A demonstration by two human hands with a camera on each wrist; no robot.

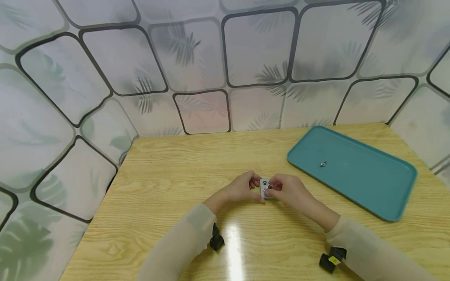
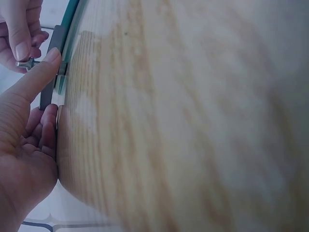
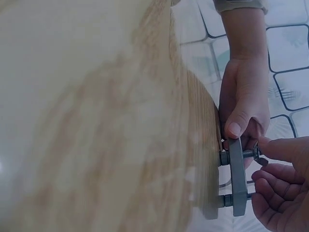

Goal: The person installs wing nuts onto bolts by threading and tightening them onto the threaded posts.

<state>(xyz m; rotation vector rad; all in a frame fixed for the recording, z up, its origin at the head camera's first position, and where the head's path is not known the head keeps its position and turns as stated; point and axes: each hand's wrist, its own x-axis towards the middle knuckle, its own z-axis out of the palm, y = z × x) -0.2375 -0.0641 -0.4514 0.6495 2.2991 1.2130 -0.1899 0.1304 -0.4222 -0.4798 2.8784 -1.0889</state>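
Metal plate: the grey metal plate (image 3: 237, 180) is above the worktop (image 1: 175, 168), between the two hands, with round holes in its face.
Bolts: two bolts (image 3: 225, 158) go through the plate, their heads on its worktop side and their threaded ends on the opposite side.
Wing-type fastener: the small wing-type fastener (image 3: 257, 153) is at the threaded end of one bolt, just off the plate's face.
Left hand: the left hand (image 1: 244, 188) is at the plate's left, pinching it between thumb and fingers at opposite ends.
Right hand: the right hand (image 1: 290, 188) is at the plate's right, pinching the wing-type fastener.
Teal tray: the teal tray (image 1: 365, 175) lies to the right of the plate, reaching farther back.
Loose hardware: small shiny metal pieces (image 1: 323, 164) lie in the tray, right of and beyond the plate; their exact shape is unclear.
Backdrop: a leaf-patterned sheet (image 1: 200, 54) rises behind the plate.
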